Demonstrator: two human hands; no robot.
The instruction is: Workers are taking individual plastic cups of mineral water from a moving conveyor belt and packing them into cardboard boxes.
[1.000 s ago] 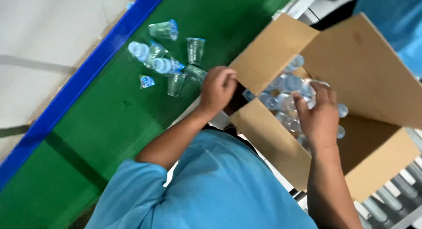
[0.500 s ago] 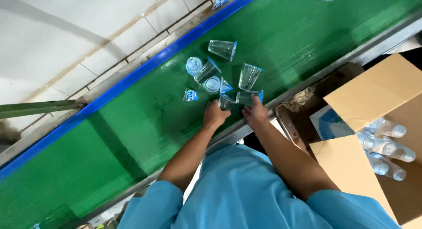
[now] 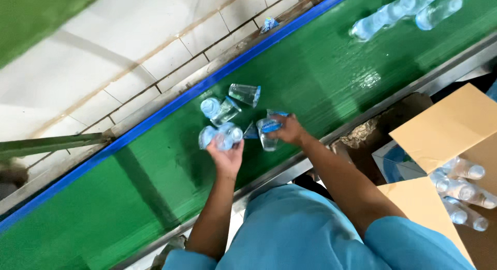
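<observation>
Left hand (image 3: 227, 157) grips several sealed cups (image 3: 221, 136) on the belt (image 3: 129, 182); right hand (image 3: 286, 129) closes on another cup (image 3: 268, 127) just beside. Advise firm rim grips and no squeezing; loose cups (image 3: 233, 100) lie beyond.

belt (image 3: 155, 197): deep green, with a blue edge strip
cups (image 3: 221, 137): clear plastic, pale blue sealed lids
lid print: blurred, perhaps white on blue
box (image 3: 440, 127): plain brown cardboard, at 3 o'clock
shirt (image 3: 295, 234): light blue
floor tiles (image 3: 103, 57): off-white, at 11 o'clock
</observation>
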